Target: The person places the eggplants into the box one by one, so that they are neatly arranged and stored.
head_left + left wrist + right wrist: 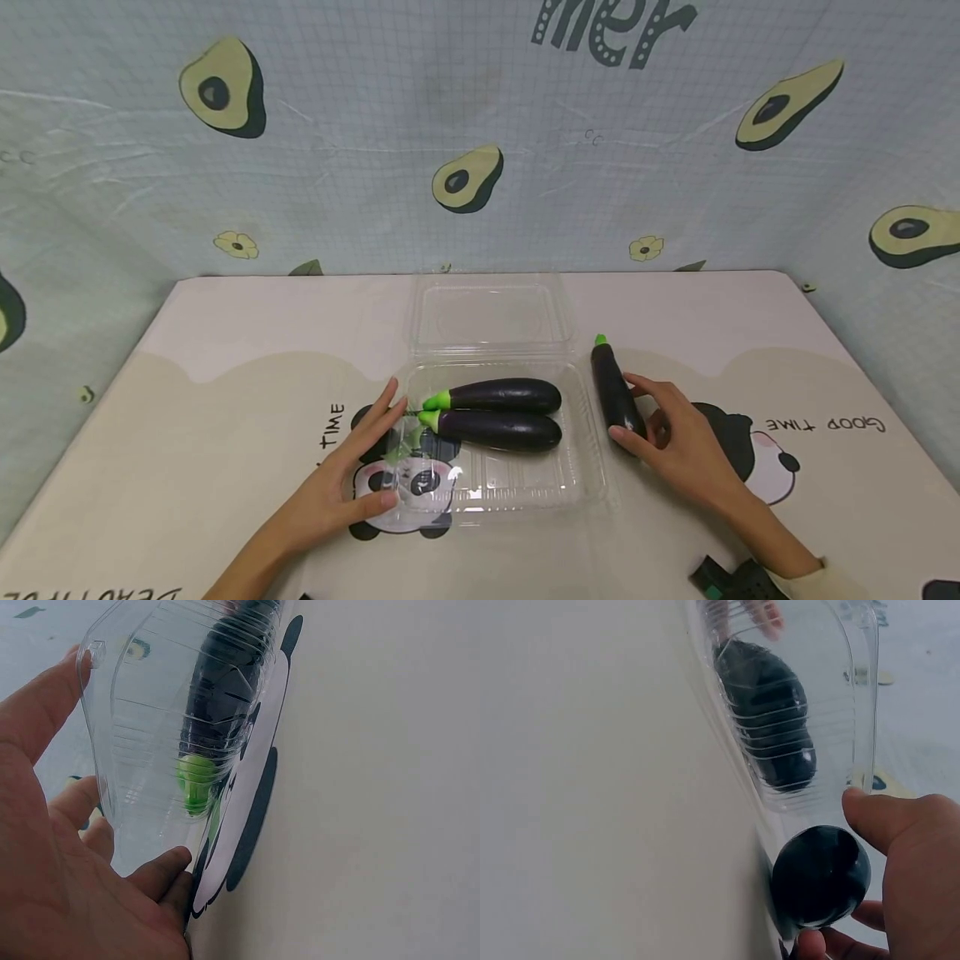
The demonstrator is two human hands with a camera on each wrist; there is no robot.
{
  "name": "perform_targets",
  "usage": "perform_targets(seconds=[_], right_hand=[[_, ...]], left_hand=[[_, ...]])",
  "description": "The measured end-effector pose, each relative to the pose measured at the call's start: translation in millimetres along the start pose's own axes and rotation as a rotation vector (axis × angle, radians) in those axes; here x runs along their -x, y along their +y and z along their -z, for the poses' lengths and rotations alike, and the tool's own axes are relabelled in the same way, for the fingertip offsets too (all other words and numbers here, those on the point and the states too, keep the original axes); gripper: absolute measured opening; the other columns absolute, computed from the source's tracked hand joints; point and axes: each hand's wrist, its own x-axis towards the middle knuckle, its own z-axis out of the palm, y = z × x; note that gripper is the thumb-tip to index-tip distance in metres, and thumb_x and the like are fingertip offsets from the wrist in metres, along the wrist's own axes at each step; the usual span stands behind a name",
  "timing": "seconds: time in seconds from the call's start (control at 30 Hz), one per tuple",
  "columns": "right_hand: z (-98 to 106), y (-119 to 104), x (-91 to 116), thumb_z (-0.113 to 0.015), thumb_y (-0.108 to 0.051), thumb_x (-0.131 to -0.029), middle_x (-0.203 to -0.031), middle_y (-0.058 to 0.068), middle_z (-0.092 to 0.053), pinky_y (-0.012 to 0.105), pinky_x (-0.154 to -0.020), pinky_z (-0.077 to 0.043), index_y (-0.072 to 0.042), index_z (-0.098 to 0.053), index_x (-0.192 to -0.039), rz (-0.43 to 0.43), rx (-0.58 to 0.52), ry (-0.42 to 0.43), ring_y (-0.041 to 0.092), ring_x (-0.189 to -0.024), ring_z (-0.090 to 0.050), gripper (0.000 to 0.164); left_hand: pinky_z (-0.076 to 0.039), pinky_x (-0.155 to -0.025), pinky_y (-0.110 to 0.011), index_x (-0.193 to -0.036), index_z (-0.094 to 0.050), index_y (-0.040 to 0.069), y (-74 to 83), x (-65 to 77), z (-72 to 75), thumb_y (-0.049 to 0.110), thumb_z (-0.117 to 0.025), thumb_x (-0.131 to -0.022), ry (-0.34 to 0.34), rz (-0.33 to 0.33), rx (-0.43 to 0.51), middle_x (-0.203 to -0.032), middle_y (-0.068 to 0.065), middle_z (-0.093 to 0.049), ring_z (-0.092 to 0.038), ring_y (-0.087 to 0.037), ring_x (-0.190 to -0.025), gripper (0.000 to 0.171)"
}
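Observation:
A clear plastic clamshell container lies with its lid folded back. Inside it, two dark purple eggplants with green stem ends, the upper eggplant and lower eggplant, lie side by side, stems leftward. My left hand is at the container's left side, fingers spread and thumb apart, touching its rim. To the container's right, a third eggplant lies on the table, stem pointing away. My right hand holds it near its blunt end, thumb on one side and fingers on the other.
The open lid lies flat behind the container. A printed mat with panda drawings and lettering covers the table. Behind hangs a pale cloth with avocado prints. A black device shows beneath the right wrist.

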Motion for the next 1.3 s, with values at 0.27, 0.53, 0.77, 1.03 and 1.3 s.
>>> perform_targets(seconds=[0.27,0.53,0.77,1.03,1.3], right_hand=[[-2,-4,1,-0.076,-0.025,-0.083,-0.113,0.003,-0.057,0.022,-0.054,-0.038,-0.019,-0.048,-0.139,-0.044,0.000,0.007,0.006,-0.061,-0.048,0.063],[-2,-8,3,-0.073,-0.019,-0.085,-0.113,0.006,-0.057,0.022,-0.056,-0.042,-0.015,-0.047,-0.139,-0.057,-0.021,0.011,0.006,-0.063,-0.050,0.059],[-1,-10,3,-0.071,-0.013,-0.086,-0.112,0.010,-0.058,0.022,-0.053,-0.041,-0.014,-0.047,-0.139,-0.043,-0.041,0.033,0.005,-0.060,-0.049,0.058],[7,-8,1,-0.069,-0.010,-0.087,-0.116,0.009,-0.056,0.022,-0.054,-0.044,-0.015,-0.045,-0.141,-0.047,-0.030,0.048,0.007,-0.063,-0.055,0.059],[13,-10,-2,-0.068,-0.007,-0.086,-0.111,0.009,-0.054,0.024,-0.048,-0.045,-0.014,-0.044,-0.142,-0.021,-0.052,0.052,0.007,-0.059,-0.054,0.061]], left_hand=[[-0.015,-0.096,-0.077,-0.152,-0.027,0.014,-1.4,0.7,-0.8,0.016,-0.070,-0.078,0.001,0.007,-0.008,-0.161,0.000,-0.005,-0.007,-0.017,-0.145,0.085],[-0.014,-0.096,-0.077,-0.152,-0.027,0.014,-0.8,0.5,-0.3,0.016,-0.070,-0.079,-0.002,0.000,-0.003,-0.161,-0.001,-0.005,-0.006,-0.017,-0.145,0.085],[-0.014,-0.096,-0.077,-0.152,-0.027,0.013,-0.1,0.5,-0.1,0.015,-0.069,-0.079,-0.005,-0.008,0.006,-0.161,-0.001,-0.005,-0.007,-0.017,-0.145,0.085],[-0.015,-0.096,-0.077,-0.152,-0.027,0.014,1.5,0.1,0.3,0.016,-0.069,-0.079,-0.006,-0.011,-0.001,-0.161,-0.001,-0.004,-0.007,-0.020,-0.145,0.085],[-0.016,-0.096,-0.077,-0.152,-0.027,0.014,0.1,0.0,-0.5,0.017,-0.068,-0.079,0.003,-0.001,-0.008,-0.161,-0.001,-0.005,-0.008,-0.018,-0.145,0.083]])
